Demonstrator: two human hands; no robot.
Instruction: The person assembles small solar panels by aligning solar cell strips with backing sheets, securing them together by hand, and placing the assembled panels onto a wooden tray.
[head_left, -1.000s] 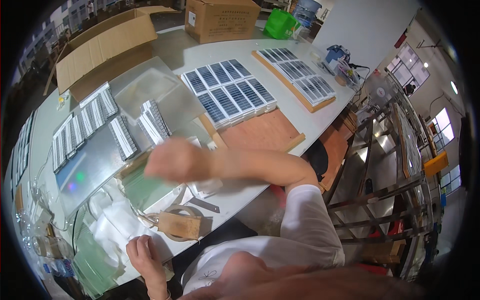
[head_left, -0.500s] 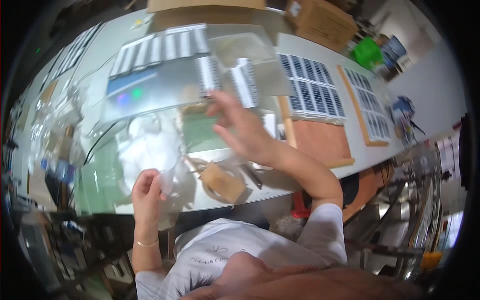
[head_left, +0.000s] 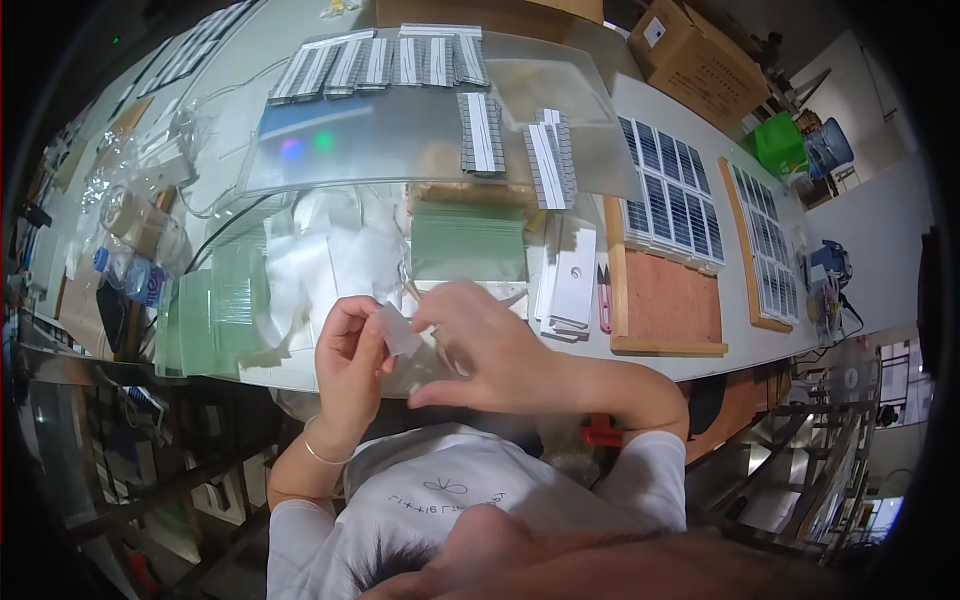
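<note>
Between thumb and fingers, my left hand (head_left: 350,352) pinches a small translucent white sheet (head_left: 401,331) above the front edge of the table. My right hand (head_left: 485,350) is just to the right of that sheet, thumb and fingers apart and slightly blurred; whether a fingertip touches the sheet I cannot tell. Beyond the left hand lies a loose heap of white sheets (head_left: 335,258). A stack of green sheets (head_left: 467,248) lies behind my right hand. Two bundles of narrow gridded strips, a left bundle (head_left: 481,135) and a right bundle (head_left: 550,160), rest on a frosted board (head_left: 390,150).
More strip bundles (head_left: 405,62) line the board's far edge. To the right are a wooden tray (head_left: 665,300) with dark-celled panels (head_left: 670,190), white plates (head_left: 568,280) and a pink-handled tool (head_left: 604,310). Green film (head_left: 215,315) and a plastic bottle (head_left: 135,278) are at left.
My right hand has come back from the strip bundles on the board, down toward my left hand. The left hand, still pinching the sheet, has shifted right in the picture as the view turned.
</note>
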